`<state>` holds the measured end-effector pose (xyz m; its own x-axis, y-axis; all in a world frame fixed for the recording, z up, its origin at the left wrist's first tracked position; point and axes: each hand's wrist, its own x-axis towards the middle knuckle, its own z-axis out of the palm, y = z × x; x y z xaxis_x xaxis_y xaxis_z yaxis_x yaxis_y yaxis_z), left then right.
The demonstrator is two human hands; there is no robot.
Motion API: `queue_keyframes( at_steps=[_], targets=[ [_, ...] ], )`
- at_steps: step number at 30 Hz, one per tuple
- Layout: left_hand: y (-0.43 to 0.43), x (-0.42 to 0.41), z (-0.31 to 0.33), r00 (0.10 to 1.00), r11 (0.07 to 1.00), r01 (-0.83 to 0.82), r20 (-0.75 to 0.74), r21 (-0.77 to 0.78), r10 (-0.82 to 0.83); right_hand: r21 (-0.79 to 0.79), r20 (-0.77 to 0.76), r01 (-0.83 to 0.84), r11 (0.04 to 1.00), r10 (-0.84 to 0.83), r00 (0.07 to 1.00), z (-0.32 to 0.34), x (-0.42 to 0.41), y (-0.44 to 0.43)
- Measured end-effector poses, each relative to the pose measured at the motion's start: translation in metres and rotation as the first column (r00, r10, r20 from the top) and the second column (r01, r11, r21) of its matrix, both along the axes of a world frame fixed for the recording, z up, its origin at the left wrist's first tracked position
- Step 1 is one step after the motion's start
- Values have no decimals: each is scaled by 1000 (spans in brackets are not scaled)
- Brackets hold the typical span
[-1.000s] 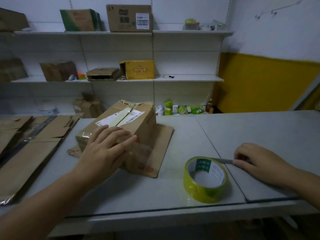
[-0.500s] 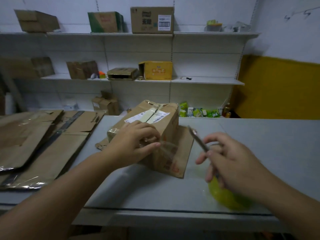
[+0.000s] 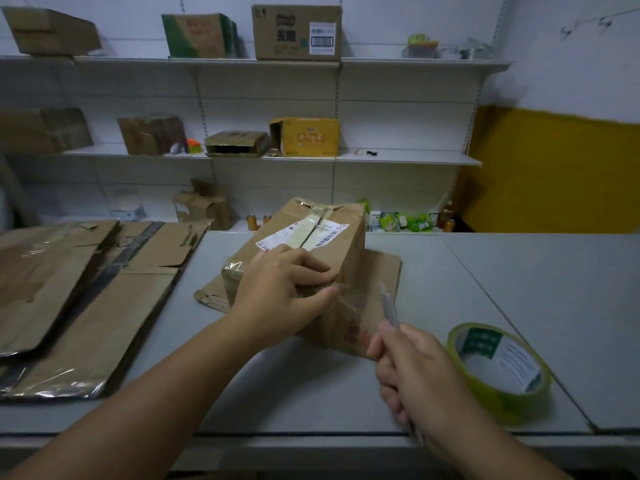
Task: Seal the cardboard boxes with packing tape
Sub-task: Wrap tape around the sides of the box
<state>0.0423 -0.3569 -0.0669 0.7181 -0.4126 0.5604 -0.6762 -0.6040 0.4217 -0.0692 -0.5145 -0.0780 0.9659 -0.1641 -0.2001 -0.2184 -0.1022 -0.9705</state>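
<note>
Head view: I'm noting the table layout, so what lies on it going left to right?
Flattened cardboard → cardboard box, gripped by the left hand → right hand holding a knife → tape roll.

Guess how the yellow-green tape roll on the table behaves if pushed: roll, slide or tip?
The tape roll lies flat, hole up, so it would likely slide on the smooth table rather than roll. Squat and wide, it seems unlikely to tip. Its cardboard core and thick winding suggest a stiff ring, probably light.
</note>
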Motion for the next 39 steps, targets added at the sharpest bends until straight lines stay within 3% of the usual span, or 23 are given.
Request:
queue_keyframes(
  at_steps=[2,7,10,12,15,19,21,23,27,31,33,39],
  targets=[
    [0,1,-3,999,1000,-5,36,-13,5,20,-28,-27,999,27,999,1,2,7],
    [-2,3,-5,999,1000,1,52,-26,0,-110,-66,-71,991,64,996,2,8,23],
    [-3,2,-5,997,999,-10,74,-32,12,-266,-56,-86,960,73,996,-1,11,25],
    [-3,2,-5,997,1000,-13,75,-27,15,-433,-36,-136,891,134,990,-2,14,21],
    [-4,3,-3,998,1000,-7,54,-15,8,-677,-12,-194,710,252,968,-3,20,9],
    [-4,2,-3,998,1000,-11,62,-21,12,-797,-182,-321,512,304,935,-7,26,-5],
    [-4,2,-2,998,1000,-15,55,-4,15,-807,-216,-338,485,289,932,-6,26,-13],
    [-4,2,-2,999,1000,-11,48,8,11,-766,-227,-345,543,274,934,1,20,-20],
    [-4,2,-1,999,1000,-1,49,3,1,-402,-129,-264,877,231,964,14,3,-20],
    [-3,1,-1,998,1000,4,61,3,-4,-500,284,41,865,119,951,12,17,-17],
    [-3,0,-1,998,1000,1,57,5,-1,-518,384,148,843,74,920,17,35,-20],
    [-4,-2,-1,998,999,-31,52,-9,31,-598,243,24,801,153,958,20,74,-24]
  ],
)
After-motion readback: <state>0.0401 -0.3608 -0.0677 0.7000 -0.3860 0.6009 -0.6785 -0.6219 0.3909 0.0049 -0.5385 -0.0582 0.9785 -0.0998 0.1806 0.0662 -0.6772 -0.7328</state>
